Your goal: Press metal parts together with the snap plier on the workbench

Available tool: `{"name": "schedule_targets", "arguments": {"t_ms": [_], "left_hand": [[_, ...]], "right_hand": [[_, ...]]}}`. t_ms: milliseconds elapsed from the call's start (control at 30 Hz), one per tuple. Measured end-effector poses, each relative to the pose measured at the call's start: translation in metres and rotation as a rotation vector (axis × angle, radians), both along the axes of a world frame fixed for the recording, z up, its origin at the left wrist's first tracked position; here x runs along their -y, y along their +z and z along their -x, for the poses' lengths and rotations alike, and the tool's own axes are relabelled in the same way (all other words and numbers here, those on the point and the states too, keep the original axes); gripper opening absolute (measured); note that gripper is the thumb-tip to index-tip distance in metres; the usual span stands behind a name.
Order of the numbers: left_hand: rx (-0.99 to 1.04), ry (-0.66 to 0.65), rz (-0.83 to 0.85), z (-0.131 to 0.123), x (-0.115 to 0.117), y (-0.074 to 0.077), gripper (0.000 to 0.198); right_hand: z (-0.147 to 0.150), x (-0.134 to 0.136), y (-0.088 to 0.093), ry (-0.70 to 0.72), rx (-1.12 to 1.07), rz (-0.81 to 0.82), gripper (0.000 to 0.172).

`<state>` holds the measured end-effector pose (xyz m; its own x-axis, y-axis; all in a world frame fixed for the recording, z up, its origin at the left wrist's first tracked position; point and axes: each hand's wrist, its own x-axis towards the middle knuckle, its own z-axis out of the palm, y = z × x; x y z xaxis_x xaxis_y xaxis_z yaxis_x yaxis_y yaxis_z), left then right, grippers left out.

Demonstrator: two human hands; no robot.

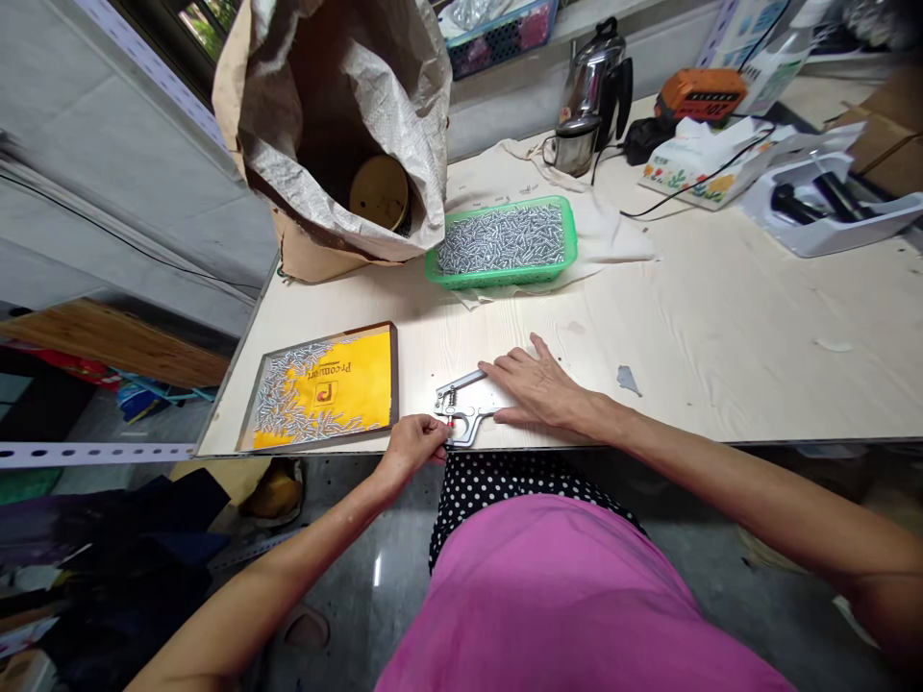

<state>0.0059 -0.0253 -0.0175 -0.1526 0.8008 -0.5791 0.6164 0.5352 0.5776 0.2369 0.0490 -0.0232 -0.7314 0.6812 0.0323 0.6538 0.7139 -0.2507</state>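
A small metal clamp-like tool with a red spot lies at the near edge of the pale wooden table. My right hand rests flat on it, fingers stretched out to the left. My left hand is at the table edge just left of the tool, fingers pinched together at the tool's near end; what they pinch is too small to make out. A yellow-lined tray with several small screws lies left of my hands.
A green basket full of screws stands behind the tool. A large open paper sack stands at the back left. Kettle, orange device, tissue pack and a white holder line the back right.
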Motion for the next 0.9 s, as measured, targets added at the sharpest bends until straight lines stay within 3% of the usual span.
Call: {"name": "schedule_targets", "arguments": {"t_ms": [133,233,300,400,633,900], "left_hand": [[-0.381,-0.394,-0.415,-0.009,0.006,0.008,0.02],[-0.484,-0.67,-0.671,-0.022,-0.005,0.008,0.023],[-0.459,-0.839,-0.729,-0.029,-0.021,0.005,0.04],[-0.399,-1.012,-0.689,-0.033,-0.042,0.0,0.054],[-0.405,-1.113,-0.611,-0.039,-0.061,0.0,0.064],[-0.386,-1.034,-0.617,-0.048,-0.069,-0.004,0.03]], "right_hand": [[0.002,0.009,0.003,0.0,-0.014,0.01,0.06],[0.002,0.012,-0.003,-0.012,-0.056,-0.014,0.059],[-0.002,0.013,-0.007,-0.005,-0.107,0.0,0.065],[-0.009,0.015,-0.011,-0.015,-0.14,0.049,0.078],[-0.009,0.016,-0.005,-0.111,0.025,0.02,0.06],[-0.005,0.004,0.002,-0.151,0.11,0.043,0.023]]}}
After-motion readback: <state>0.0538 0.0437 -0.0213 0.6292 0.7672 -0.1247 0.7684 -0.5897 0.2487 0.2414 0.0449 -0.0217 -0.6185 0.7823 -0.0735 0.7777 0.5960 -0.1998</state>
